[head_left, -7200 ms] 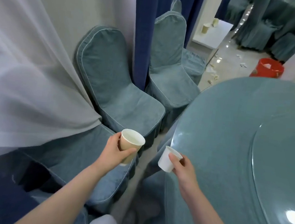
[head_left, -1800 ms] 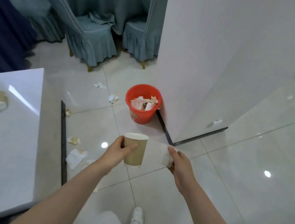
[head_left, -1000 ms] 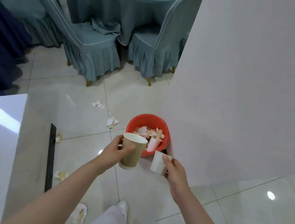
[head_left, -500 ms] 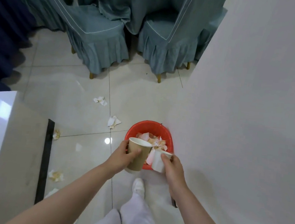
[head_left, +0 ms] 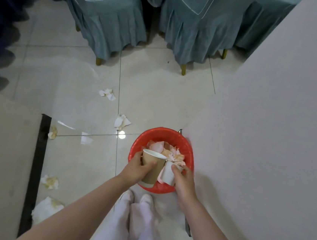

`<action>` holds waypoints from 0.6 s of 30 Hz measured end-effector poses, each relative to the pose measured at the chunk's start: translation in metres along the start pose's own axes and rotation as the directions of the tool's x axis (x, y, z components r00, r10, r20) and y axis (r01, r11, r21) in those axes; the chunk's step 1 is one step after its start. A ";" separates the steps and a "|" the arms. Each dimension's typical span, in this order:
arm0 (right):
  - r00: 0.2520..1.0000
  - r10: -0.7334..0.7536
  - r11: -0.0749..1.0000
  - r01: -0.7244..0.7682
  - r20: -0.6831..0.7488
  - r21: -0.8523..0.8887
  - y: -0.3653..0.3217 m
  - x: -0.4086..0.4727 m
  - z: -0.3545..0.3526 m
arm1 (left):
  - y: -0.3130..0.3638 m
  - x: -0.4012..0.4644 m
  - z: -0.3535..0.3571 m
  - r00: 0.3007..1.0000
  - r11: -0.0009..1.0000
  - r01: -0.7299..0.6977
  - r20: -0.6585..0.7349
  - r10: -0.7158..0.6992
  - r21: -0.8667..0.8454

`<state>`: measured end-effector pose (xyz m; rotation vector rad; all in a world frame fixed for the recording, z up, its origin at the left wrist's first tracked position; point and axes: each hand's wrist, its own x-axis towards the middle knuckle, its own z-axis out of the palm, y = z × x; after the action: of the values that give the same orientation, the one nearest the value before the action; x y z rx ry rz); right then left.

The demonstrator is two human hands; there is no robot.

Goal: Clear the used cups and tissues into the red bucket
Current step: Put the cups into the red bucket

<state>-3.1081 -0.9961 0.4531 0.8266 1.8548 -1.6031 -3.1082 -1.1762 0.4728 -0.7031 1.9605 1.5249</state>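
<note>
The red bucket (head_left: 188, 148) stands on the floor against the white wall, partly filled with crumpled tissues and cups. My left hand (head_left: 135, 169) grips a brown paper cup (head_left: 151, 168), held upright over the bucket's near rim. Beside it, my right hand (head_left: 183, 177) pinches a small white cup (head_left: 168, 174) by its rim, also above the bucket. Crumpled tissues lie on the tiles: one (head_left: 122, 122) just left of the bucket, another (head_left: 107, 94) farther back, and several more (head_left: 50, 181) along the counter's base.
Two chairs with teal covers (head_left: 110, 11) (head_left: 198, 23) stand at the back. A white wall (head_left: 270, 132) fills the right side. A pale counter with a black base strip (head_left: 37, 165) is on the left. My legs and white shoes (head_left: 137, 198) are right before the bucket.
I have stepped up to the bucket and lowered both hands; the two cups, earlier carried at waist height from the table, now hang directly over the bucket's opening.
</note>
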 end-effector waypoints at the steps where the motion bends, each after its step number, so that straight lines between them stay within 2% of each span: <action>1: 1.000 0.013 1.000 -0.013 0.011 0.018 0.007 0.011 0.001 | -0.006 0.010 0.002 1.000 1.000 0.000 0.016 0.000 0.000; 4: 1.000 -0.003 0.998 0.002 0.006 0.070 0.019 0.036 0.001 | -0.022 0.031 0.003 0.997 0.999 -0.002 0.079 0.006 -0.052; 7: 0.999 -0.016 0.998 0.019 -0.050 0.060 0.019 0.043 -0.004 | -0.032 0.037 -0.005 0.996 0.997 0.044 0.085 -0.039 -0.065; 11: 0.999 -0.022 0.996 0.025 -0.032 0.091 0.005 0.025 -0.008 | -0.037 0.022 -0.017 0.992 0.992 0.120 0.041 -0.118 -0.037; 18: 0.999 0.008 0.999 -0.010 0.042 0.052 -0.033 -0.015 -0.001 | -0.025 -0.019 -0.047 0.987 0.987 0.161 -0.027 -0.161 -0.009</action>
<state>-3.1233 -1.0000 0.4862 0.8157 1.7849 -1.6568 -3.0825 -1.2263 0.4783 -0.8682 1.8702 1.4319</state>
